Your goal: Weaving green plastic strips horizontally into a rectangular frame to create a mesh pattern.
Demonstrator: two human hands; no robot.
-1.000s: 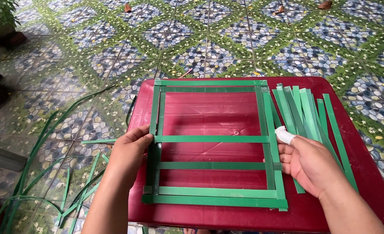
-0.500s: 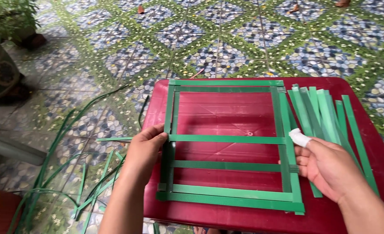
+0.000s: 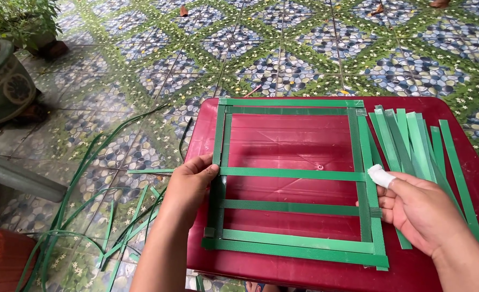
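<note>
On red table (image 3: 456, 270), green strap frame (image 3: 296, 173) lies flat. Our left hand (image 3: 188, 186) pinches frame's left edge, fingers curled. Our right hand (image 3: 418, 208), bandaged fingertip, half open, touches frame's right edge. Loose green strips (image 3: 412, 140) just beside, right.

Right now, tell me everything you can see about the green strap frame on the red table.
The green strap frame is a flat rectangle of glossy, ribbed plastic-looking strips, with doubled bands on each side and two cross strips spanning its middle. It lies flat on the red table, filling most of its left and centre. The left hand grips its left side beside the upper cross strip; the right hand, one fingertip bandaged white, touches its right side. Loose green strips lie just right of it.
</note>
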